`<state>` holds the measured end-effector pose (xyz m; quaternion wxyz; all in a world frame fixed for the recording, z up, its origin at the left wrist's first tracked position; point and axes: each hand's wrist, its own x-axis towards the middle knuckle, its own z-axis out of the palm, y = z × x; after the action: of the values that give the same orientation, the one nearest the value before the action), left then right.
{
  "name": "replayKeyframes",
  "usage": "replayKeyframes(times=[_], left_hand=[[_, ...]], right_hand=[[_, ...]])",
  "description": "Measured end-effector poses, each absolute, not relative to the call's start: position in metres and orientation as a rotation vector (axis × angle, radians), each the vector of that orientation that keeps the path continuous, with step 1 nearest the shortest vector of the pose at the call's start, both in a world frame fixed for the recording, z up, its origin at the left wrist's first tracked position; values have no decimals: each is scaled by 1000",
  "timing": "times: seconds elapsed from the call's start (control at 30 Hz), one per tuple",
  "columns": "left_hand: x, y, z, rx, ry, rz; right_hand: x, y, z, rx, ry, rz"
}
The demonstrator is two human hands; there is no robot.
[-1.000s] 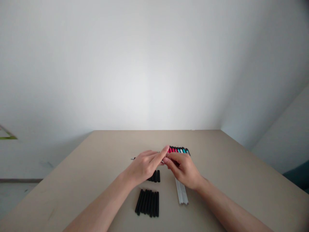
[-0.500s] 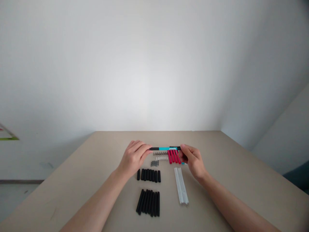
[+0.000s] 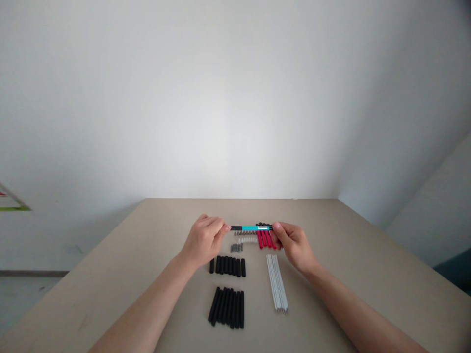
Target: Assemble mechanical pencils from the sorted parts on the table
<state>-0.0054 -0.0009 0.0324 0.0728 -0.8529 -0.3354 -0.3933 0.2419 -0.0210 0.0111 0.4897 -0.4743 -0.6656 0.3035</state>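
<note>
Blue-and-black pen [image 3: 253, 228]: level over the far table [image 3: 172, 220].
Left hand [image 3: 204, 240] pinches its left end, right hand [image 3: 294, 244] its right end; judged light, stiff, smooth; best held by the black grip [image 3: 236, 228].

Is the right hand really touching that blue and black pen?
Touching. The head view shows the right hand gripping the black end of the pen, thumb against it with no gap between.
</note>
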Motion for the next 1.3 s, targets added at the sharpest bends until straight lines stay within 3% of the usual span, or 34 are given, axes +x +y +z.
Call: replayKeyframes(times=[0.2,0.6,0.8,0.97,1.13,1.3], left_hand=[[-1,-3,30,-2563,-1062,-1330],[-2,-3,23,-2686,-1112,-1236],[5,-6,19,-2764,-1382,-1388],[4,-7,23,-2816,-1429,-1393],[4,-6,22,-2833,-1530,-1414],[8,-4,14,-2912,-1941,-1571]], right_hand=[[245,-23,15,-1102,-1725,683],[243,-17,9,-1136,-1573,849],[241,-20,11,-1023,-1549,821],[240,-20,11,-1102,-1651,993],[240,-19,11,-1099,-1745,796],[242,-18,10,-1016,-1746,620]])
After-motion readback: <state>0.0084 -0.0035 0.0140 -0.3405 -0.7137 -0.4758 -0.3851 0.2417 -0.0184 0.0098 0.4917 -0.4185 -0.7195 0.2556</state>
